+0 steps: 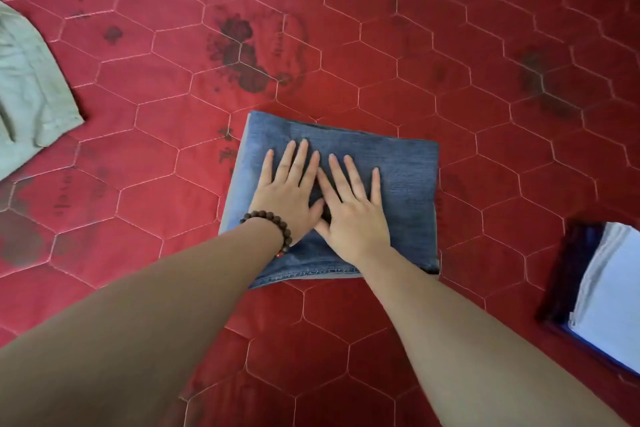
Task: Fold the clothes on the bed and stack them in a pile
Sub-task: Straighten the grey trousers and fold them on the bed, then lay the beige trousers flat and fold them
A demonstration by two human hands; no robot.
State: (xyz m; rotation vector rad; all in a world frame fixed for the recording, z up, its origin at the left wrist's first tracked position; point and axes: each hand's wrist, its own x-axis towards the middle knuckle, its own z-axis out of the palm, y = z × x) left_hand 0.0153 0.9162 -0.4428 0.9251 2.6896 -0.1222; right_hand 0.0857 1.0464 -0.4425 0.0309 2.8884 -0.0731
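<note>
Both bare forearms are reaching forward, with the left hand [289, 192] and the right hand [353, 208] lying flat side by side, fingers straight and spread, thumbs touching, pressing down on the folded blue jeans [408, 177]. Those jeans are sitting in a squarish bundle in the middle of the red quilted bedspread [156, 156], and a brown bead bracelet [273, 222] is circling the left wrist. Well apart, a pale green garment [27, 97] is lying unfolded at the left edge, while a pile of folded clothes [609, 291], white on dark blue, is resting at the right edge.
</note>
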